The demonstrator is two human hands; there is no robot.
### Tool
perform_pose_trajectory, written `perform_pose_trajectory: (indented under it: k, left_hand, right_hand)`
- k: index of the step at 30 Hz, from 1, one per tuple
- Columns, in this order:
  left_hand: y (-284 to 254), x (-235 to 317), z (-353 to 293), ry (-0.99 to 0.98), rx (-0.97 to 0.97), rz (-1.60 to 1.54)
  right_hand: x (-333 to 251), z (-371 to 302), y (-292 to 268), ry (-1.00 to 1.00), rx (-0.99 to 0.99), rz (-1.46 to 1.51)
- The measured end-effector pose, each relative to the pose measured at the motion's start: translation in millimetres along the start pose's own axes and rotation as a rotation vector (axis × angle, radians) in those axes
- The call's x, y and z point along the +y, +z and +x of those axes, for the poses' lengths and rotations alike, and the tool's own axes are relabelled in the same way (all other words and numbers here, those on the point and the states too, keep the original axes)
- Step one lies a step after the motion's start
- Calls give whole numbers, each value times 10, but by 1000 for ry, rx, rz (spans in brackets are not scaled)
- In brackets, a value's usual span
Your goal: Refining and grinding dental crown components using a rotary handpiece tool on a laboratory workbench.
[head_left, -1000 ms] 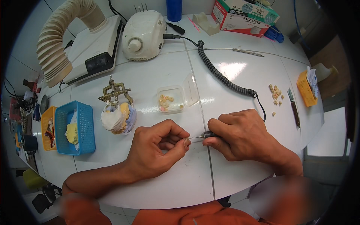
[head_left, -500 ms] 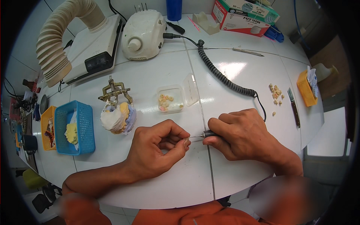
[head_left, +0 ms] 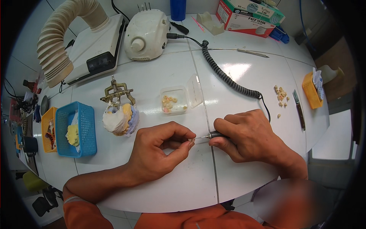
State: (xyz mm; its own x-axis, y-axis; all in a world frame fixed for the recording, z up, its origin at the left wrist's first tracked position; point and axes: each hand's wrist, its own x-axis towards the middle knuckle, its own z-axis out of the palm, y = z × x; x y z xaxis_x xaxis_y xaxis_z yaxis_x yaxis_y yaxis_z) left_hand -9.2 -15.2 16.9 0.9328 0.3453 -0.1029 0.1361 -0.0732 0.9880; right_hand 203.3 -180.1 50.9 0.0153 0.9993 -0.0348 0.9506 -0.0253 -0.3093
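My left hand (head_left: 157,153) pinches a tiny pale piece (head_left: 191,140) between thumb and index finger; it looks like an artificial tooth, mostly hidden by the fingertips. Wrapped round a black rotary handpiece (head_left: 218,134), my right hand (head_left: 248,135) points its thin metal bur (head_left: 201,137) left at that piece. The bur's tip meets or nearly meets it. A coiled black cord (head_left: 225,79) runs from a white control box (head_left: 146,35). Beyond my left hand is an open clear box (head_left: 174,111) of small teeth, beside a brass articulator (head_left: 117,92) bearing a dental model (head_left: 119,119).
A blue basket (head_left: 88,131) and a yellow basket (head_left: 48,114) stand left, below a dust extractor (head_left: 89,49) with a ribbed hose (head_left: 57,32). On the right are loose teeth (head_left: 281,93), a knife (head_left: 299,110) and another yellow basket (head_left: 310,89). Mask boxes (head_left: 246,21) stand behind.
My right hand and the handpiece have shifted very slightly right. The left index fingertip and thumb have also moved a little, still pinching the small piece.
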Motion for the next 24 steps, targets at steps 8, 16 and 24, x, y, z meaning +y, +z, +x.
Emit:
perform_pose_trajectory:
  k: [8, 16, 24]
  left_hand:
    - [5, -3, -10, -20, 22, -7]
    - [20, -50, -7, 19, 63, -37]
    - [1, -57, -11, 33, 35, -34]
  right_hand:
    - [-19, 5, -29, -7, -14, -18]
    - [-27, 5, -16, -3, -11, -29]
    - [-34, 3, -3, -2, -10, -36]
